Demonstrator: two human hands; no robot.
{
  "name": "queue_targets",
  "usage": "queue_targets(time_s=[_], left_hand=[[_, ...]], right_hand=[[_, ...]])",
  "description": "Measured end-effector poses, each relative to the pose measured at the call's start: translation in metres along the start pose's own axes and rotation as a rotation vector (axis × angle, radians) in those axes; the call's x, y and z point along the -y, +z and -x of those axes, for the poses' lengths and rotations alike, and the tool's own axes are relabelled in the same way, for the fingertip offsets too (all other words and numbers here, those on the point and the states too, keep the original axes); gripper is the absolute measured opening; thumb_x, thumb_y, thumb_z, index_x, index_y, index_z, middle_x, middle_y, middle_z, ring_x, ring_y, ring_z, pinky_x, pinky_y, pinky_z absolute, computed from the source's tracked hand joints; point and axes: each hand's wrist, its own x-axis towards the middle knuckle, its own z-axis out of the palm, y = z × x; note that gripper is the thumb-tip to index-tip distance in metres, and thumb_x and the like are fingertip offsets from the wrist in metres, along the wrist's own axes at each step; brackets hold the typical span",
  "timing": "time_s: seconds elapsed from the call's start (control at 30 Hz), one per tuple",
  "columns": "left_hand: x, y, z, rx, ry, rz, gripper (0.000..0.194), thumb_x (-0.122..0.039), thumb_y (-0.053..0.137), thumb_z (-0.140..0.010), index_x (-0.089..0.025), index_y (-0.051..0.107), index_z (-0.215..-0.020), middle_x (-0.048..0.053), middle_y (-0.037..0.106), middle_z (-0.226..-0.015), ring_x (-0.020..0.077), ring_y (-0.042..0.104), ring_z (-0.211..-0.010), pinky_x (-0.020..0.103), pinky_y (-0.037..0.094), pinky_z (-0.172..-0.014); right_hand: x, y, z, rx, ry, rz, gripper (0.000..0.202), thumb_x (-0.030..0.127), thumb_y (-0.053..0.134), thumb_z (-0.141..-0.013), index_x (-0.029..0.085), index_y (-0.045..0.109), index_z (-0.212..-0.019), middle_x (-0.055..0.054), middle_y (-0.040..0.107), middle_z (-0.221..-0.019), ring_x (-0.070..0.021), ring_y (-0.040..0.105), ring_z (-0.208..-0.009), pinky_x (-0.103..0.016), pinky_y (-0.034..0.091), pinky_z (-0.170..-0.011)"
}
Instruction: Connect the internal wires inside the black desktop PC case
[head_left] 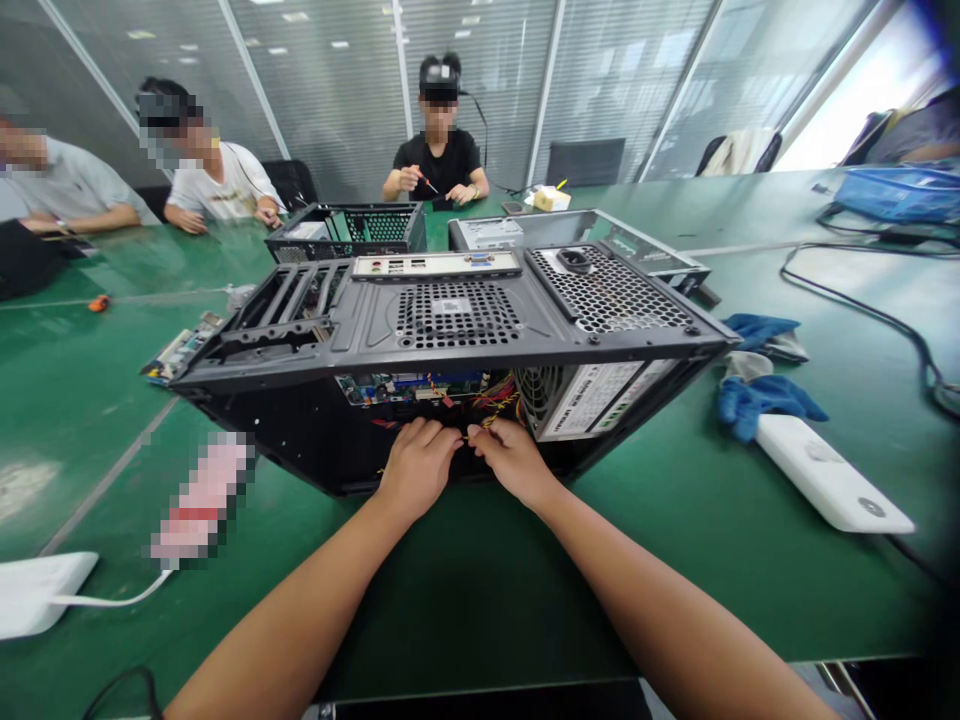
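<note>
A black computer case [360, 335] lies across the table with its open side toward me. Both my hands reach into that opening. Fingertips of my left hand [416, 465] are pinched on a thin yellow cable [489, 424]. My right hand [517, 462] grips the same cable a little to the right, thumb and fingers closed. Behind my hands sit the motherboard [420, 386] and a bundle of coloured wires [495, 398]. On the right, the power supply [600, 400] shows its fan and label. The cable's ends are hidden.
Behind the case stand another black case frame [352, 235] and a grey case [585, 225]. Blue gloves [772, 395] and a white power bank [832, 475] lie right; a white device [41, 595] lies left. Across the table, a person holds a screwdriver [427, 184].
</note>
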Motion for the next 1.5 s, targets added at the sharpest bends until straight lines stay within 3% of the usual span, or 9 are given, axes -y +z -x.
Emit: queue_targets(time_s=[0.63,0.83,1.07,1.27,1.5], left_hand=[[0.003,0.000,-0.003,-0.059,0.043,-0.027,0.027,-0.025,0.042,-0.100,-0.019,0.068,-0.096,0.006,0.061,-0.078,0.0220,0.051,-0.080,0.035,0.040,-0.070],[0.000,0.001,-0.002,-0.028,-0.005,0.003,0.029,-0.025,0.040,-0.101,-0.019,0.066,-0.091,0.006,0.059,-0.079,0.0203,0.053,-0.078,0.034,0.043,-0.073],[0.000,0.002,-0.003,-0.004,-0.040,0.119,0.026,-0.022,0.041,-0.100,-0.019,0.064,-0.089,0.005,0.058,-0.079,0.0194,0.054,-0.077,0.034,0.047,-0.075],[-0.002,0.003,-0.003,0.019,-0.148,0.321,0.022,-0.019,0.043,-0.098,-0.019,0.063,-0.089,0.003,0.057,-0.082,0.0173,0.056,-0.077,0.029,0.046,-0.073],[0.002,-0.006,-0.012,0.156,-0.202,0.630,0.018,-0.021,0.049,-0.094,-0.019,0.059,-0.078,-0.001,0.056,-0.071,0.0144,0.053,-0.070,0.025,0.040,-0.068]], right_hand=[[-0.004,0.003,0.000,-0.017,0.002,-0.031,0.040,0.056,0.052,-0.085,0.020,0.058,-0.072,-0.001,0.060,-0.066,-0.0151,0.056,-0.062,-0.027,0.043,-0.059],[-0.002,0.002,-0.001,-0.028,0.003,-0.017,0.040,0.057,0.053,-0.085,0.020,0.059,-0.073,-0.001,0.061,-0.067,-0.0157,0.057,-0.063,-0.027,0.043,-0.059],[-0.002,0.003,-0.001,-0.029,0.018,-0.014,0.041,0.058,0.053,-0.085,0.020,0.059,-0.072,-0.001,0.060,-0.066,-0.0158,0.057,-0.063,-0.028,0.043,-0.061],[-0.001,0.003,0.000,-0.046,-0.004,0.006,0.038,0.056,0.053,-0.085,0.021,0.059,-0.071,-0.001,0.060,-0.065,-0.0164,0.057,-0.063,-0.029,0.044,-0.063],[0.000,0.001,0.000,-0.030,0.000,0.034,0.035,0.051,0.051,-0.085,0.021,0.054,-0.067,0.001,0.057,-0.062,-0.0157,0.055,-0.060,-0.028,0.042,-0.060]])
